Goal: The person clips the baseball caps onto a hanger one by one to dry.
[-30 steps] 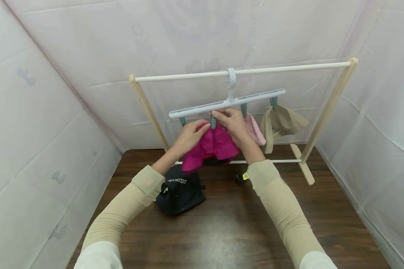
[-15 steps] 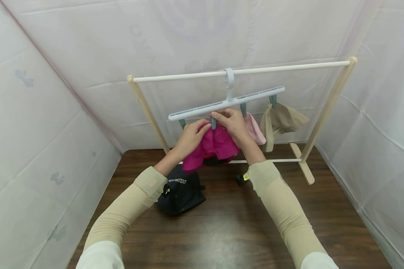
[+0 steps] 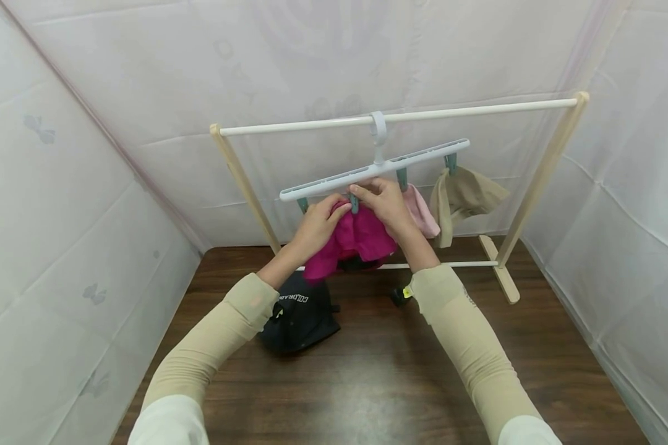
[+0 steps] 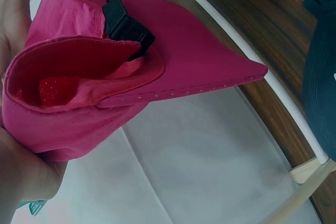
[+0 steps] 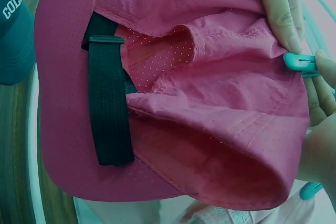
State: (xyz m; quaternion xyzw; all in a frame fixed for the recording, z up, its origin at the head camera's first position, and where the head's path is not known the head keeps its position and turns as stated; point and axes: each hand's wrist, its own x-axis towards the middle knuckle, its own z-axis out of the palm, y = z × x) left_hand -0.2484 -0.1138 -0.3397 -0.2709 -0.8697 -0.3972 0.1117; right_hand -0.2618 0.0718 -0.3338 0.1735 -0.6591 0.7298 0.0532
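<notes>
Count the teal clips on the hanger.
4: one clip by the left hand, one on the magenta cap, one on the pink item, one on the beige item.

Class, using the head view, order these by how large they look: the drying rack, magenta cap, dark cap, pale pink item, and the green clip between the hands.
1. Drying rack
2. Magenta cap and dark cap: too alike to rank, both partly hidden
3. Pale pink item
4. Green clip
</notes>
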